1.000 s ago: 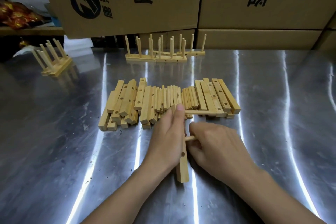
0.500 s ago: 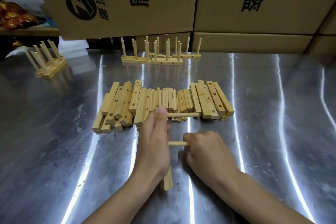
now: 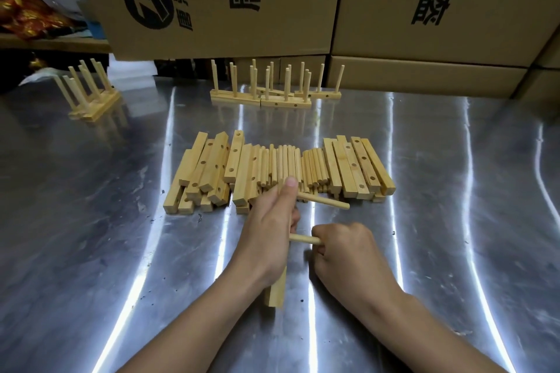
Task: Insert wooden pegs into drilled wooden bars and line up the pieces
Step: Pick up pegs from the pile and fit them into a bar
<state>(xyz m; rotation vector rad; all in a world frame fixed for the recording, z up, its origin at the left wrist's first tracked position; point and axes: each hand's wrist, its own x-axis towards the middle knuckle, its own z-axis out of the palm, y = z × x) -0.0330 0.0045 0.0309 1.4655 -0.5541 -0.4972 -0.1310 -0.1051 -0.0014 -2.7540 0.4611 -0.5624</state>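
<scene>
Now hands (image 3: 266, 239) (image 3: 348, 254) grip 1 bar (image 3: 276, 294) bearing 2 pegs (image 3: 324, 202).

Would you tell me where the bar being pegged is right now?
Head view, lower centre: the bar is gripped by the left hand, just nearer than the wood pile.

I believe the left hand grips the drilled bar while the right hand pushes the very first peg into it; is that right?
Not quite: the head view shows one peg already sticking out of the drilled bar near the left hand's fingertips, so the right hand is pushing in a second peg. The rest stands.
</scene>
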